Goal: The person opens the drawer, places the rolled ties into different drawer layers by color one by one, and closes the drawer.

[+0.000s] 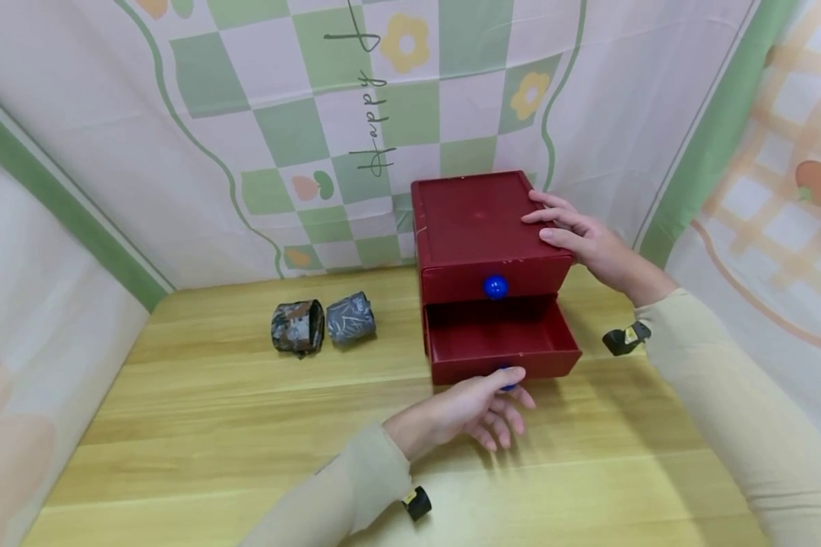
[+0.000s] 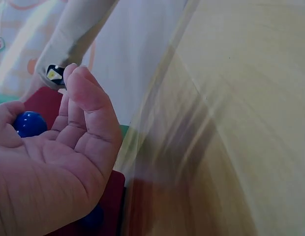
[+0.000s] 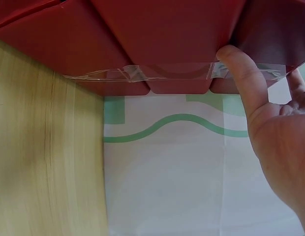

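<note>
A red drawer box stands on the table, its middle drawer pulled out with nothing visible inside. My left hand is at that drawer's blue knob, which sits between the thumb and the index finger. The other left fingers are loosely bent, apart from the front. My right hand lies over the box's top right edge with fairly straight fingers, one digit against the side panel. Above the pulled-out drawer, the top drawer with its blue knob is closed.
Two rolled pieces of cloth lie left of the box: a camouflage one and a grey patterned one. A lower blue knob shows beneath the left hand. Printed curtains hang behind the table and at both sides.
</note>
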`<state>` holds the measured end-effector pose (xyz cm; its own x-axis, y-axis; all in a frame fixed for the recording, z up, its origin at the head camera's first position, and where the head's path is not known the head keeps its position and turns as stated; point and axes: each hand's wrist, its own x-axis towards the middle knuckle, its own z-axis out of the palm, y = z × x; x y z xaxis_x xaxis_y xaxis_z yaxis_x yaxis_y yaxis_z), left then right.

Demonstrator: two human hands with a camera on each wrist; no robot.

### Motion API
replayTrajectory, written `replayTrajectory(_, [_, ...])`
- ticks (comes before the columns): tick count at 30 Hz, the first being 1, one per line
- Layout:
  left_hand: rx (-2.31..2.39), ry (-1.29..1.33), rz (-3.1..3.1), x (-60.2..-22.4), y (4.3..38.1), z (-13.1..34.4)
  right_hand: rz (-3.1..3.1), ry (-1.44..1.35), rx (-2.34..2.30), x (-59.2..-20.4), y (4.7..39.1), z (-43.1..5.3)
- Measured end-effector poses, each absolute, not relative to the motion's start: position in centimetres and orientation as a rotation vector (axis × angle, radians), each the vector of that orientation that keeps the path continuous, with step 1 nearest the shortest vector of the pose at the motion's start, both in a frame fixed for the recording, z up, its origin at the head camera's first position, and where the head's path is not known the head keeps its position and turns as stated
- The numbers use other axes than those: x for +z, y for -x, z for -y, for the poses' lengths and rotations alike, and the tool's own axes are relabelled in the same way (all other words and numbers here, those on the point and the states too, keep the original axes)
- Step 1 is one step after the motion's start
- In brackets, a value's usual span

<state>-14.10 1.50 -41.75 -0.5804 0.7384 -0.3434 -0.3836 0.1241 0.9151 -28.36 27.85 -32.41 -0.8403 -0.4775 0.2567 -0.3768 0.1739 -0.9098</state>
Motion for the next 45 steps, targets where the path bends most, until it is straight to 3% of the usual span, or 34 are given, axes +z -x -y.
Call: replayTrajectory(45, [1.473, -0.369, -1.417, -41.3, 9.9, -1.2, -2.333, 0.818, -1.796, -32.4, 28.3, -27.6])
